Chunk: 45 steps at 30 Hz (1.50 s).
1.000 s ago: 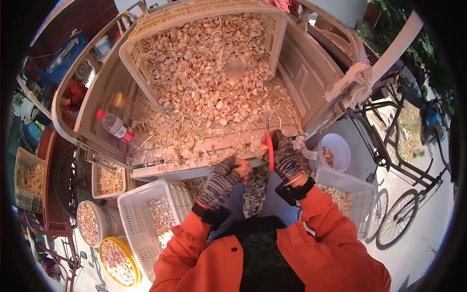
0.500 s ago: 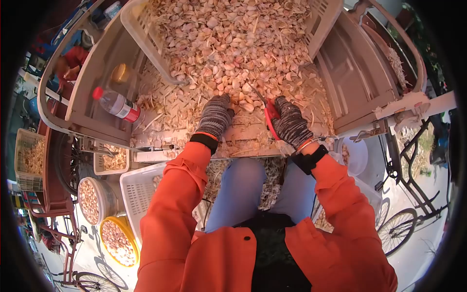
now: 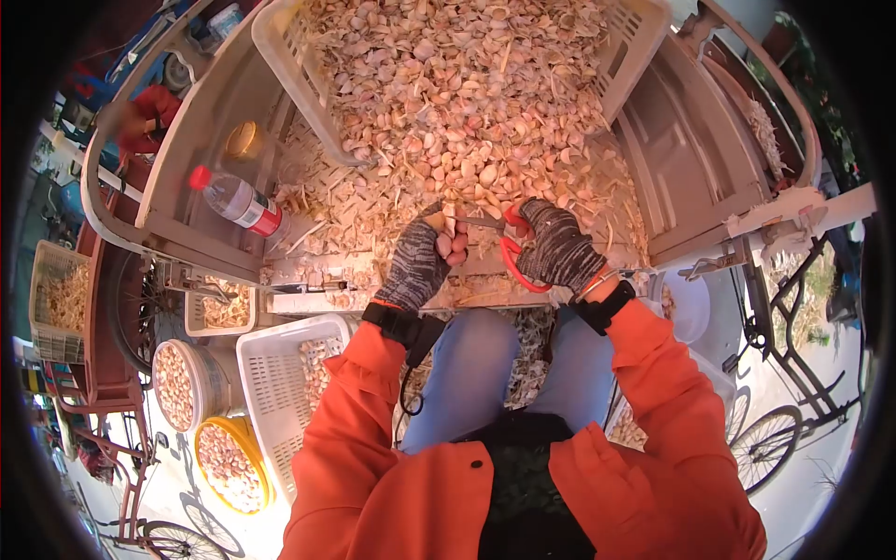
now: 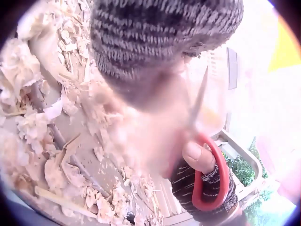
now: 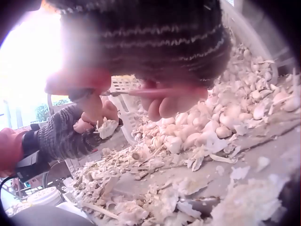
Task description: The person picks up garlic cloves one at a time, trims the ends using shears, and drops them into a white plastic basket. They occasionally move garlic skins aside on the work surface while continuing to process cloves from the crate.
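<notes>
In the head view my left hand (image 3: 413, 261), in a grey knit glove with bare fingertips, holds a pale garlic clove (image 3: 451, 224) at its fingers. My right hand (image 3: 560, 250), gloved the same way, grips red-handled scissors (image 3: 509, 252). Their blades point left, right at the garlic. The left wrist view shows a bare thumb through the scissors' red loop (image 4: 223, 179). Papery skin hangs from the garlic (image 5: 107, 128) in the right wrist view. Just beyond both hands lies a large heap of garlic cloves (image 3: 467, 103), spilling out of a tipped plastic crate (image 3: 308, 103).
Skins and stalks litter the cart bed (image 3: 373, 271). A red-capped bottle (image 3: 241, 203) lies at the left, near a yellow cup (image 3: 243, 140). Below left stand a white crate (image 3: 271, 373), a tub of cloves (image 3: 201, 383) and a yellow bucket (image 3: 264, 457). A white bucket (image 3: 691, 303) is at right.
Both hands moved forward from the bed's front edge to the heap, then drew back slightly and came together. The left hand now holds garlic; the scissors swung to point left at it.
</notes>
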{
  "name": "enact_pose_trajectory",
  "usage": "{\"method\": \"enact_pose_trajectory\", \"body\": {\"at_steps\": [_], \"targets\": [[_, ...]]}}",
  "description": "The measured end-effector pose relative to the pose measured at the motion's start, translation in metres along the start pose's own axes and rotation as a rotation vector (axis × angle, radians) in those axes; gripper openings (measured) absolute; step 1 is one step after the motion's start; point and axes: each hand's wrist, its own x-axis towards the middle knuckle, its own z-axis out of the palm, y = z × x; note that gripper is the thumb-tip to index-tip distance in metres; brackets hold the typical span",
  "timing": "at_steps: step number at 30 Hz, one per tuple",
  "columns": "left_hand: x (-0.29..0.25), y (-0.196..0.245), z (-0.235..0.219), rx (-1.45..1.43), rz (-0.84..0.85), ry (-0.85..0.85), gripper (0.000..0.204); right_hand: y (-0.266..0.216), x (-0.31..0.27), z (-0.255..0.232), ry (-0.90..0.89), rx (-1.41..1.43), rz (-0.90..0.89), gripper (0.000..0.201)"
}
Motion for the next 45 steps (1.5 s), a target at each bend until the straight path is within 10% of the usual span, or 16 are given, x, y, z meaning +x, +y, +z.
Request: {"method": "enact_pose_trajectory", "body": {"at_steps": [14, 16, 18, 20, 21, 24, 26, 28, 31, 34, 37, 40, 42, 43, 45], "targets": [[-0.063, -0.028, 0.032, 0.800, 0.358, -0.073, 0.029, -0.017, -0.078, -0.006, 0.177, 0.013, -0.215, 0.024], [-0.072, -0.027, 0.038, 0.904, 0.285, -0.109, 0.031, -0.009, -0.085, -0.003, -0.062, -0.023, -0.086, 0.031], [-0.065, -0.025, 0.013, 0.520, 0.099, -0.135, 0.030, -0.013, -0.097, -0.019, -0.142, 0.745, 0.516, 0.037], [-0.062, -0.012, -0.021, 0.284, 0.021, -0.110, 0.033, 0.033, -0.092, -0.016, 0.143, 0.749, 0.563, 0.046], [-0.062, -0.009, -0.021, 0.388, 0.127, -0.117, 0.032, 0.039, -0.091, -0.020, 0.194, 0.304, 0.380, 0.051], [-0.031, -0.001, -0.012, 0.276, 0.015, -0.026, 0.024, 0.045, -0.099, -0.012, 0.155, 0.113, 0.281, 0.052], [0.003, 0.001, -0.006, 0.736, 0.059, 0.107, 0.023, 0.029, -0.095, -0.008, 0.133, 0.163, 0.251, 0.047], [0.041, -0.016, -0.005, 1.896, 0.842, -0.108, 0.027, 0.018, -0.091, -0.009, 0.135, 0.213, 0.306, 0.037], [0.054, -0.018, 0.022, 2.376, 0.397, -0.220, 0.047, 0.067, -0.096, 0.026, 0.199, 0.321, 0.219, 0.031], [0.109, -0.025, -0.056, 1.673, -0.020, -0.139, 0.065, 0.043, -0.113, 0.000, 0.159, 0.258, 0.249, 0.035], [0.080, -0.019, 0.006, 2.464, 0.140, -0.206, 0.063, 0.047, -0.116, 0.011, 0.109, 0.237, 0.341, 0.037], [0.079, -0.018, -0.005, 2.391, 0.465, -0.308, 0.028, 0.044, -0.122, 0.014, 0.233, 0.351, 0.323, 0.022], [0.077, -0.020, -0.012, 1.423, 0.447, -0.155, 0.019, 0.037, -0.130, 0.006, 0.275, 0.476, 0.300, 0.022], [0.051, -0.014, 0.029, 0.944, 0.006, 0.044, 0.016, 0.034, -0.131, -0.003, 0.230, 0.391, 0.320, 0.025], [0.033, -0.023, 0.032, 0.229, -0.143, -0.190, 0.010, 0.034, -0.136, 0.002, 0.422, 0.279, 0.164, 0.028]]}}
